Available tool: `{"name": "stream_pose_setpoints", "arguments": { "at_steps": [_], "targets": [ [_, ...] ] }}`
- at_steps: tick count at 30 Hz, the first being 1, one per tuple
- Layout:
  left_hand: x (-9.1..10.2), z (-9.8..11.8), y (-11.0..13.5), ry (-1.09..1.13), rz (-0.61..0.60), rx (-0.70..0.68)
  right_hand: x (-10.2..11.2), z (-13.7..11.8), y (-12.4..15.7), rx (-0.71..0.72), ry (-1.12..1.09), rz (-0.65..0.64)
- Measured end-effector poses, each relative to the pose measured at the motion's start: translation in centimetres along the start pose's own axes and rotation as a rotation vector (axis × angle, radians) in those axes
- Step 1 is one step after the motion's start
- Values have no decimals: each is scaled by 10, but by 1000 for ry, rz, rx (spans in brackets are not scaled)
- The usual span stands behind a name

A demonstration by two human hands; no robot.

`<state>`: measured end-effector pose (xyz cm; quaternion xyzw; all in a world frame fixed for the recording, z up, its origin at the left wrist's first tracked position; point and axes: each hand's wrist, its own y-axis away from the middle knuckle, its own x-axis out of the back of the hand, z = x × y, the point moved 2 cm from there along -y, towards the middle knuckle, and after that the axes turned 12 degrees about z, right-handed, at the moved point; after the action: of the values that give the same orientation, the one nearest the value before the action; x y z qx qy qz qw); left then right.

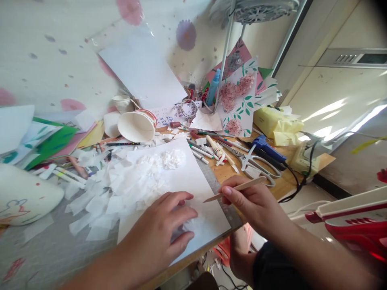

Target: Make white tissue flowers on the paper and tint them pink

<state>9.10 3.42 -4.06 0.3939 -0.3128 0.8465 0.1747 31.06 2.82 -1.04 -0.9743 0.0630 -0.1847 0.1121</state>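
Note:
A white sheet of paper [208, 217] lies on the grey mat at the table's front edge. Crumpled white tissue flowers [173, 159] are bunched on its upper part. My right hand [246, 199] pinches a wooden craft stick [242, 186], whose pointed end is just above the sheet. Over the sheet's lower part, my left hand [165, 219] has its fingers apart and slightly curled. Beside its fingertips is a faint whitish scrap [191, 224], partly hidden by the hand. Loose white tissue pieces [99, 205] are strewn to the left.
A paper cup [137, 127] lies tipped at the back. Scissors [256, 165], several markers [199, 155] and a blue glue gun [267, 148] lie to the right. A white container [28, 195] stands at left. A flower picture [237, 98] leans behind.

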Motion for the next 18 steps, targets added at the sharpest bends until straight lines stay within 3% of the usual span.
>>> {"name": "stream_pose_setpoints", "arguments": {
  "at_steps": [10, 18],
  "targets": [
    [0, 1, 4, 10, 39, -29, -12, 12, -8, -153, -42, -47],
    [2, 3, -1, 4, -19, -53, -24, 10, -5, -66, 34, -154]
  ]
}}
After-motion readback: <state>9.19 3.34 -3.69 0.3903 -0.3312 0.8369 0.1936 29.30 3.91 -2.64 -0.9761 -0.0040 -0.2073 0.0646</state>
